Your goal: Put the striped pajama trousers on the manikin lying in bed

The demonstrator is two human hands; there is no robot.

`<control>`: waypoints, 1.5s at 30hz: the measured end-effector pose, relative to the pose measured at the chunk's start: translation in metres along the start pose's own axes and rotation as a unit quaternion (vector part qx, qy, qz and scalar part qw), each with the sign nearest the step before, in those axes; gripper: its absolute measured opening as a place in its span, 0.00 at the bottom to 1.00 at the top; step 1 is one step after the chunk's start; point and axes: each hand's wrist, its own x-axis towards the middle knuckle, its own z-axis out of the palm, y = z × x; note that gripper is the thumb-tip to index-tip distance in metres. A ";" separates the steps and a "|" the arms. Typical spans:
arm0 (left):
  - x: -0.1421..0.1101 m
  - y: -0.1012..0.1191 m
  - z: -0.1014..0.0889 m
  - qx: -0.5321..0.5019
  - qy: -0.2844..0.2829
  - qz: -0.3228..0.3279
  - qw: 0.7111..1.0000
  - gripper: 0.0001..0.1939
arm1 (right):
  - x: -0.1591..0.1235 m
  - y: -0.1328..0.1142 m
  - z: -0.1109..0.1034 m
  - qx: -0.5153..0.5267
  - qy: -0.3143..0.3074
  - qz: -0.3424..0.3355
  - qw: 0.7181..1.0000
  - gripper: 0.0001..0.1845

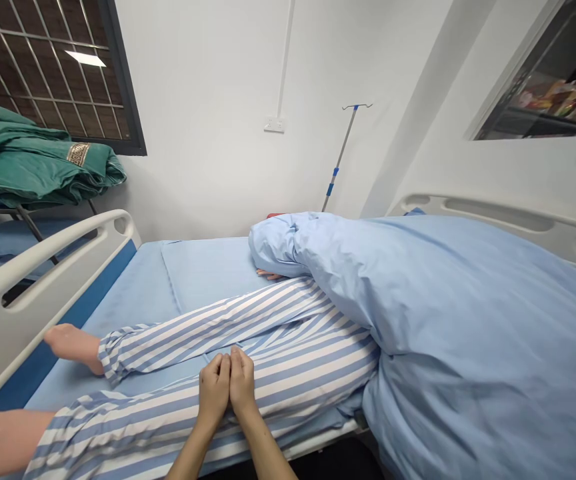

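Observation:
My left hand (pixel 215 389) and my right hand (pixel 243 381) are side by side, knuckles forward and touching or nearly so. Both have their fingers curled in, and nothing shows in either one. Below them are the blue-and-white striped trousers (pixel 313 373) of a figure lying on the bed; whether my hands touch the cloth I cannot tell. Its bare feet, one nearer (pixel 8 440) and one farther (pixel 74 347), point left. A light blue quilt (pixel 458 320) covers the upper body, and some fingers (pixel 269 274) poke out from under its edge.
Light blue sheeting (pixel 213 267) covers the bed, between a pale footboard (pixel 58 250) at left and a headboard (pixel 508 212) at right. Behind the bed rises an IV pole (pixel 341 157). Green folded bedding (pixel 33 160) is piled at far left, under a barred window (pixel 48 67).

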 end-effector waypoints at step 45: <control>-0.004 0.012 0.034 0.121 -0.012 0.058 0.991 0.18 | 0.021 0.002 -0.041 -0.015 -0.017 -0.027 0.999 0.20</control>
